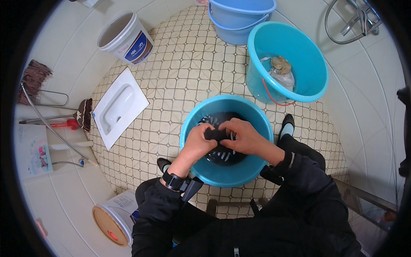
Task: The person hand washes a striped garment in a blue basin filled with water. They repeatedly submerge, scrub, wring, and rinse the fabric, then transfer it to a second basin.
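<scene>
My left hand (199, 140) and my right hand (240, 136) face each other above a teal basin (201, 171). Fingers and thumbs of both are closed on a small bunched black cloth (217, 135), its exact kind not clear. Below, the basin holds dark water or dark fabric, with a black-and-white striped cloth (209, 120) showing near the far left and under my hands. Part of that cloth is hidden by my fingers.
A larger teal bucket (317, 81) with cloth and a plastic bag stands far right, beside blue buckets (239, 32). A squat toilet (128, 100) lies left; a white pail (132, 40) stands behind it. A lidded bucket (113, 220) sits near left. A mop (85, 113) leans leftward.
</scene>
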Available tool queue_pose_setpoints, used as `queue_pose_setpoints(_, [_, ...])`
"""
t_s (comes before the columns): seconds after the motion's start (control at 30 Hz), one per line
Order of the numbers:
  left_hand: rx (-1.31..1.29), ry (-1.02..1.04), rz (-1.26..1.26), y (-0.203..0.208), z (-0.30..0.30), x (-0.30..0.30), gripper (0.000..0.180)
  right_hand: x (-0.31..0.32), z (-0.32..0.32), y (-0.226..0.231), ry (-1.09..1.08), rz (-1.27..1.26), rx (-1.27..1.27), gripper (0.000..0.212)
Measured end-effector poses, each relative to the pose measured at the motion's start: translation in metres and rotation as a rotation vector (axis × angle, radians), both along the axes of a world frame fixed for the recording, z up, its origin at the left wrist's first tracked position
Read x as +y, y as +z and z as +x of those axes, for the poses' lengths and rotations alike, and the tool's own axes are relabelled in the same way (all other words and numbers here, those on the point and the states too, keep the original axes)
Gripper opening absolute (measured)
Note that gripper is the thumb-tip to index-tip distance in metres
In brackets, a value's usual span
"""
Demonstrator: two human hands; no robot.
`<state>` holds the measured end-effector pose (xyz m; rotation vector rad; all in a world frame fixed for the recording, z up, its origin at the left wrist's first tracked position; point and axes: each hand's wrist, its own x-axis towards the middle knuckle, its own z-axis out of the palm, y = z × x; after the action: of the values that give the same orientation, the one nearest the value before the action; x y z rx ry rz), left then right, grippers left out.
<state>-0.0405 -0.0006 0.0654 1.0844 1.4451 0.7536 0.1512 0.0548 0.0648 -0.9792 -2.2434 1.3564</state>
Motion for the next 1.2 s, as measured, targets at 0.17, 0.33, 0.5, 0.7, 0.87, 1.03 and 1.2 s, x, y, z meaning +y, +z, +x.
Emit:
queue_pose_setpoints(0.17, [0.174, -0.051, 0.083, 0.005, 0.002, 0.000, 0.020, 0.002, -0.003, 0.011, -0.033, 0.149, -0.032, 0.017])
queue_pose_setpoints(0.33, [0.563, -0.060, 0.020, 0.021, -0.003, -0.001, 0.021, 0.013, 0.004, 0.030, -0.122, -0.009, -0.115, 0.013])
queue_pose_setpoints(0.5, [0.536, -0.163, -0.061, 0.026, -0.017, 0.003, 0.021, 0.022, 0.012, 0.037, 0.027, 0.053, -0.053, 0.015])
queue_pose_setpoints(0.7, [-0.032, -0.146, -0.112, 0.030, -0.040, 0.006, 0.017, 0.021, 0.015, 0.035, 0.186, -0.143, 0.017, 0.019])
queue_pose_setpoints(0.87, [-0.180, -0.091, -0.104, 0.036, -0.043, 0.007, 0.015, 0.022, 0.010, 0.035, 0.124, 0.412, 0.155, 0.020])
queue_pose_setpoints(1.03, [-0.398, 0.083, -0.008, 0.048, -0.048, 0.010, 0.026, 0.025, 0.014, 0.041, -0.221, -0.203, 0.138, 0.004])
queue_pose_setpoints(1.2, [-0.665, 0.018, 0.124, 0.061, -0.041, 0.003, 0.050, 0.033, 0.019, 0.040, -0.452, -0.453, 0.468, 0.015])
